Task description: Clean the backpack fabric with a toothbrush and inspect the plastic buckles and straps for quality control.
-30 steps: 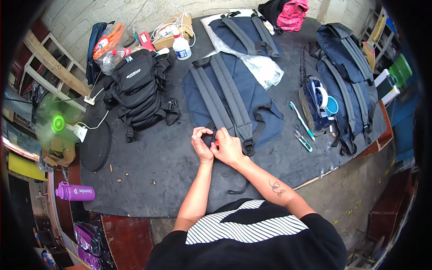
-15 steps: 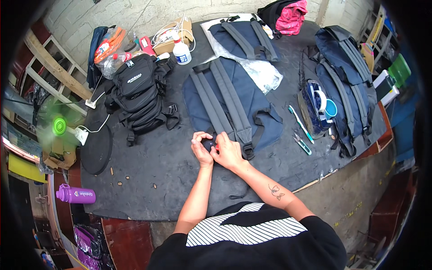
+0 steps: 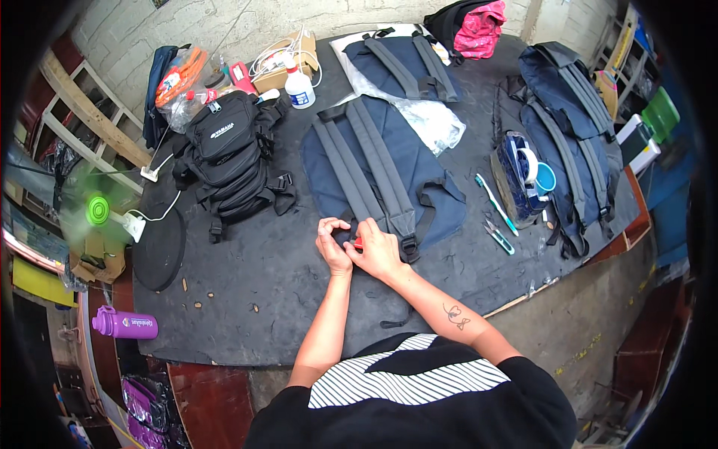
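Dark worktop [image 3: 247, 277] is carrying everything; the navy backpack at its middle serves as landmark.

Navy backpack [image 3: 404, 165] is lying straps-up, its grey shoulder straps [image 3: 366, 168] running from the far end down toward the person. Its near strap end, with a black buckle [image 3: 408, 247], is lying just right of the hands.

Black backpack [image 3: 232, 157] is lying left of the navy backpack, well apart from the hands. A second blue backpack [image 3: 407, 63] is lying beyond it, on clear plastic wrap [image 3: 434, 123] that is touching the navy backpack's far right corner. A third, larger blue backpack [image 3: 572, 127] is lying to its right, near the worktop edge.

Green fan [image 3: 97, 211] is blurring far left of the navy backpack, off the worktop edge. Purple bottle [image 3: 123, 323] is lying lower left, beyond the worktop.

White squeeze bottle [image 3: 301, 88] is standing beyond the navy backpack's far left corner. Teal toothbrush [image 3: 493, 202] and small snips [image 3: 497, 236] are lying just right of the navy backpack.

Left hand [image 3: 333, 243] and right hand [image 3: 378, 251] are meeting at the navy backpack's near edge, touching each other. Fingers of both hands are pinching a black strap piece [image 3: 345, 238] between them; a small red item [image 3: 358, 242] is showing in the right hand's grip, too small to identify.
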{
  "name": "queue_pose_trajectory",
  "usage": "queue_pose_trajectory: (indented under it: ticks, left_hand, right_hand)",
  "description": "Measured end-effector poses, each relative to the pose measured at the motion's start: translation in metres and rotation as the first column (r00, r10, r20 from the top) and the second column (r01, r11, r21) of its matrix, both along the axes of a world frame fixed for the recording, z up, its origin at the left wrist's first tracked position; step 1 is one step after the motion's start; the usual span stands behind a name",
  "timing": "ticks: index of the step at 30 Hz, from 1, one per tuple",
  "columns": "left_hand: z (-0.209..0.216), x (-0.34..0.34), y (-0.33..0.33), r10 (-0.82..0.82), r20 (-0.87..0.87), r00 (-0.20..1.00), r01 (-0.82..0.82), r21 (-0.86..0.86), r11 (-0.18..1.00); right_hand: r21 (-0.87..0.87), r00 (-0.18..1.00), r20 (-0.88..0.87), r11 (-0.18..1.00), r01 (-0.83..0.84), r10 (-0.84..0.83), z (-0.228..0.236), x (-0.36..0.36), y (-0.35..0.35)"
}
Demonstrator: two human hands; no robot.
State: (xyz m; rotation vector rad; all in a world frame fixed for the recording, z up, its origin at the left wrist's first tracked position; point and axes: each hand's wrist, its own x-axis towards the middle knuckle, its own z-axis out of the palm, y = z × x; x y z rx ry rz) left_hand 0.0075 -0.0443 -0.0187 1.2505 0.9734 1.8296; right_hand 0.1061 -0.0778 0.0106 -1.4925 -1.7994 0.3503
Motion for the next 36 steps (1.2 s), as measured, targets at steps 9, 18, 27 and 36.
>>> queue_pose_trajectory:
  ticks: [9, 18, 27, 36]
  left_hand:
    - [-0.0018, -0.0006, 0.0003, 0.031, -0.091, 0.995, -0.031, -0.004, 0.999]
    - [-0.0019, 0.0005, 0.0009, 0.025, -0.067, 0.997, -0.025, 0.011, 1.0]
    - [0.001, 0.0001, -0.0009, 0.023, -0.076, 0.997, -0.023, 0.009, 1.0]
    - [-0.0001, -0.0001, -0.0001, 0.047, -0.075, 0.996, -0.045, 0.021, 0.999]
  right_hand:
    - [-0.008, 1.0, 0.017, 1.0, 0.006, -0.006, -0.0012, -0.003, 0.0016]
    - [-0.001, 1.0, 0.021, 1.0, -0.006, 0.006, -0.0067, -0.0011, 0.0033]
    - [0.002, 0.999, 0.023, 0.999, -0.037, 0.037, -0.0052, 0.0009, 0.0021]
    - [0.001, 1.0, 0.03, 1.0, 0.005, -0.005, -0.0049, -0.002, 0.0027]
